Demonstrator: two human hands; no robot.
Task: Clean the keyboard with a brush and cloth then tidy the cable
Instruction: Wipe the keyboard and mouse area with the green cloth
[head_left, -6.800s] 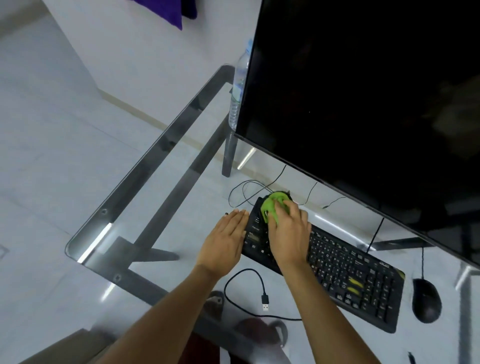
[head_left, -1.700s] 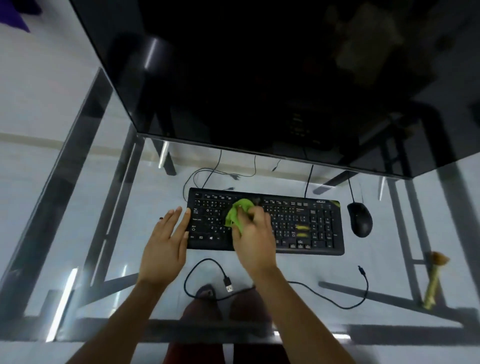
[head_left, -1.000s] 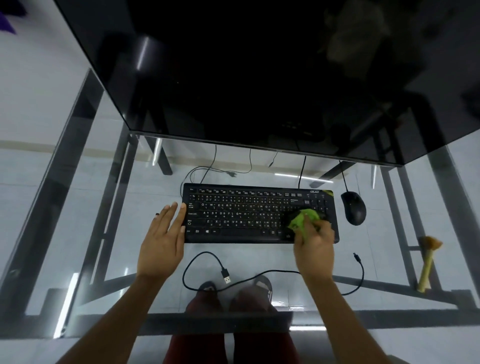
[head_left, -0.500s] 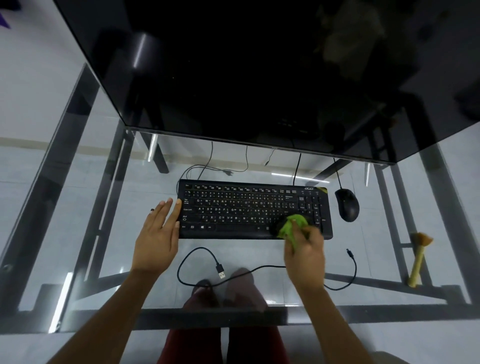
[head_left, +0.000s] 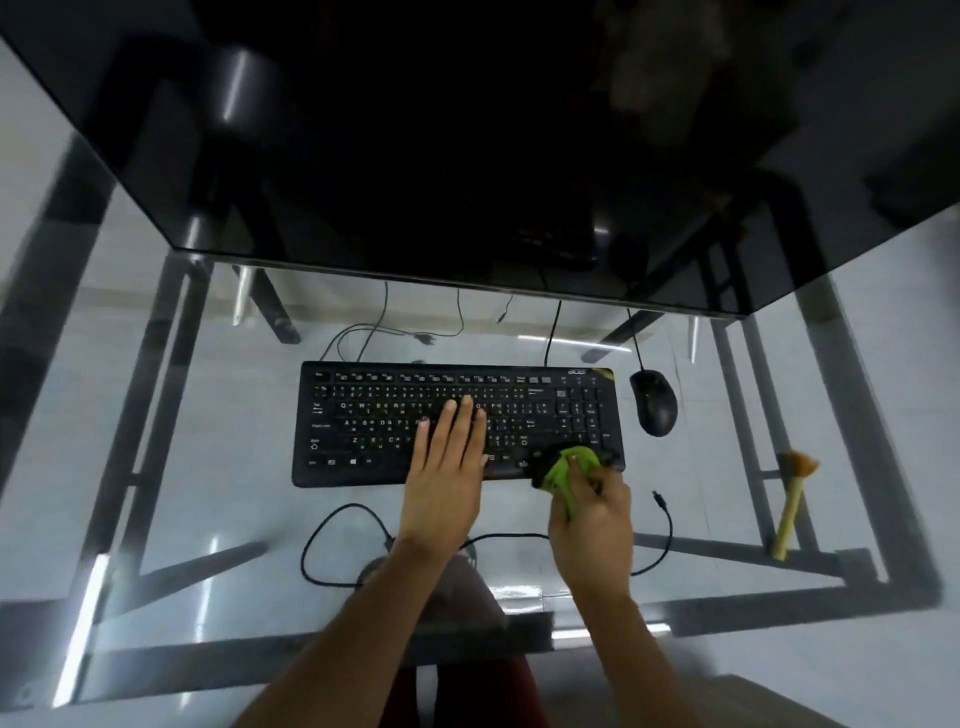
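Keyboard: matt black plastic, pale printed legends. Cloth at its 4 o'clock corner: bright green, soft, crumpled fabric. Table top: clear glass, smooth, glossy with streak reflections; dark metal-looking frame beneath. Monitor, 12 o'clock: glossy black screen. Mouse, 3 o'clock: black, slight sheen. Cable: thin black, smooth. Brush: pale handle, wood-like; tan bristles.

A computer workstation in a home or small office is shown. A glass-topped bench on a dark metal frame is seen over a pale tiled floor, and a large black monitor is set at its far side. A black keyboard, a wired mouse and loose cables are laid out on the glass.
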